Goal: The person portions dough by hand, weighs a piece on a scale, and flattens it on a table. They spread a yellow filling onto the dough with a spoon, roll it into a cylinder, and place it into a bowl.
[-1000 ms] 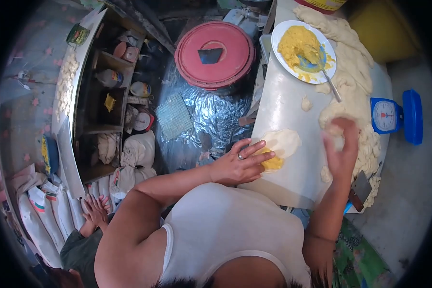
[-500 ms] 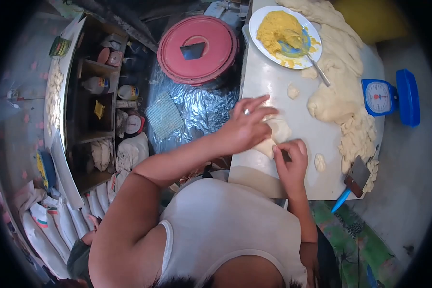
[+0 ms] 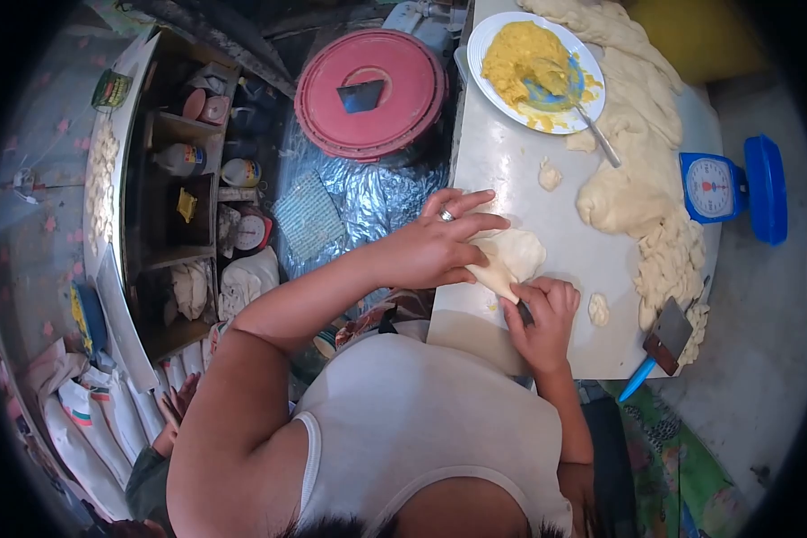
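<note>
A flattened piece of pale dough (image 3: pixel 516 254) lies on the light table top between my two hands. My left hand (image 3: pixel 435 242), a ring on one finger, holds its left side; the thumb and lower fingers close on the dough while the upper fingers stretch out over it. At the near edge, my right hand (image 3: pixel 544 321) pinches the dough between thumb and fingers. A small dough lump (image 3: pixel 598 309) sits to the right of that hand, and another small lump (image 3: pixel 550 175) lies farther up the table.
A white plate (image 3: pixel 481 91) holds yellow filling and a spoon (image 3: pixel 601 139). A large dough mass (image 3: pixel 614 197) spreads along the right, beside a blue scale (image 3: pixel 711 186) and a blue-handled scraper (image 3: pixel 668 336). Left stand a red-lidded tub (image 3: pixel 368 134) and a shelf; another person's hand (image 3: pixel 177 403) shows lower left.
My left hand has shifted slightly down and left, showing more of the dough. My right hand has moved slightly lower, still pinching the near edge. The other person's hand has risen into view.
</note>
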{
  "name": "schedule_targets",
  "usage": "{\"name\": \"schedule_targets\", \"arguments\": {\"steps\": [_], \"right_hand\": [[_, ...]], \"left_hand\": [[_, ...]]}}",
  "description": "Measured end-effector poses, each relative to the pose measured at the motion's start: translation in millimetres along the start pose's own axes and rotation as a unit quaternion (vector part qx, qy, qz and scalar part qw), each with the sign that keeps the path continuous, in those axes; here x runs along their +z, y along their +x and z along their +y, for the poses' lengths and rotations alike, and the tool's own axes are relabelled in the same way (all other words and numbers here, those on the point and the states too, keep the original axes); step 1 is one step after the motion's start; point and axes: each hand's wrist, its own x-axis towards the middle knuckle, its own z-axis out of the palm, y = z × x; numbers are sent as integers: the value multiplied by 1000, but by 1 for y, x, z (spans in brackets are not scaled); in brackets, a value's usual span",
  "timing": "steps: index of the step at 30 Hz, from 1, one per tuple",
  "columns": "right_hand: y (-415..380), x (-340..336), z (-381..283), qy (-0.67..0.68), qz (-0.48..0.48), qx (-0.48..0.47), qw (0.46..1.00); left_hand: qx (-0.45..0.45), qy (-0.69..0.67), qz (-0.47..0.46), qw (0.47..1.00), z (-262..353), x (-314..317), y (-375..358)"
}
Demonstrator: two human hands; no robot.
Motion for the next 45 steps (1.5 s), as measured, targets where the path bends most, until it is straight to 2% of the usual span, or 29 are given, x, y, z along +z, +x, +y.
{"name": "schedule_targets", "arguments": {"steps": [4, 6, 10, 12, 16, 19, 21, 22, 24, 30, 36, 39, 43, 45], "right_hand": [[-5, -3, 3, 43, 3, 17, 999], [-4, -5, 1, 54, 6, 67, 996], [5, -10, -7, 6, -17, 111, 994], [6, -10, -6, -17, -34, 141, 989], [10, -15, -12, -52, -49, 150, 986], [13, -13, -14, -74, -48, 173, 981], [12, -7, -11, -28, 37, 144, 989], [10, -8, -9, -29, 37, 144, 988], [7, -11, -5, -26, -58, 64, 996], [23, -4, -23, -71, 9, 49, 996], [16, -4, -12, -54, -17, 27, 998], [14, -11, -13, 10, -48, 79, 996], [18, -10, -13, -49, -34, 104, 993], [18, -6, -12, -57, -1, 106, 993]], "left_hand": [[-6, 6, 4, 1000, -1, -6, -1], [-69, -33, 24, 997, -2, -4, 2], [-124, 1, 37, 992, 5, 1, 13], [-168, -17, 96, 981, 4, 6, 15], [-160, 10, 81, 984, 4, 5, 15], [-114, 48, 106, 987, 2, 6, 14], [-57, 124, 77, 988, 0, 5, 12], [-57, 123, 77, 988, 0, 2, 11], [-35, 79, 51, 995, 1, -9, 10], [-9, 65, 38, 997, -6, -8, 10], [5, 29, 9, 1000, -8, -18, 10], [-37, 16, -8, 999, -8, -20, 11], [-98, 74, -21, 992, -1, -9, 28], [-131, 111, 88, 981, -1, 3, 34]]}}
